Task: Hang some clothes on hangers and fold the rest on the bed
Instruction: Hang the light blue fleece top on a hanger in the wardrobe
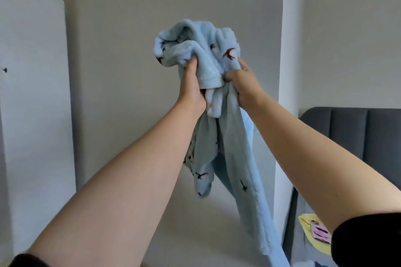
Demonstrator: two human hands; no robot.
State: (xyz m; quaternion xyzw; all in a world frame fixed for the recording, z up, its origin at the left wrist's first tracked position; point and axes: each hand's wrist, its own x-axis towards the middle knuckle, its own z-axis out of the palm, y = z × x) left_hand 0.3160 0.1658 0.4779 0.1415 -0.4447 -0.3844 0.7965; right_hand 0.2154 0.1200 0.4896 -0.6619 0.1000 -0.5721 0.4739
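Fleece garment [227, 147], light blue with small dark bird motifs, is raised in the air in front of me, both arms extended, with a plain wall [130, 28] behind it.

1. Left hand [193, 89]: closed on the fabric, thumb pointing up against a bunched fold, fingers wrapped behind the cloth.
2. Right hand [243, 84]: fingers curled tight into the fabric just beside the left hand, with one fold of cloth between the two.
3. Upper portion: bunched in a loose mass above both hands.
4. Lower portion: hangs below the hands in two lengths. The longer one runs down to the bottom edge of the view.

Surroundings: a grey padded headboard [358, 132] at right, a yellow cloth [310, 232] with a pink print under my right forearm, a white panel [32, 93] at left.
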